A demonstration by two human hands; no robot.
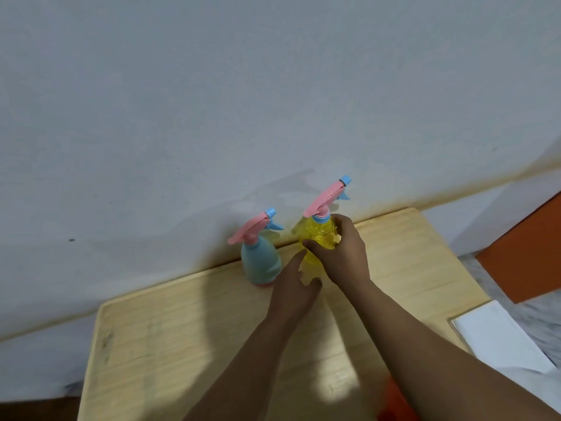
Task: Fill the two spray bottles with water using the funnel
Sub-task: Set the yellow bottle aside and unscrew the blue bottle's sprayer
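Two spray bottles stand at the far edge of a light wooden table (188, 344), close to the wall. The blue bottle (261, 262) on the left has a pink trigger head with a blue nozzle. The yellow bottle (318, 241) to its right carries the same kind of head. My right hand (343, 253) grips the yellow bottle's body, fingers curled round it. My left hand (296, 287) reaches in beside the yellow bottle's base, fingers relaxed, between the two bottles. No funnel is in view.
A white wall rises directly behind the bottles. A white sheet or board (501, 338) lies off the table's right side, and an orange box (525, 256) stands beyond it. Something orange (397, 402) shows under my right forearm at the table's near edge.
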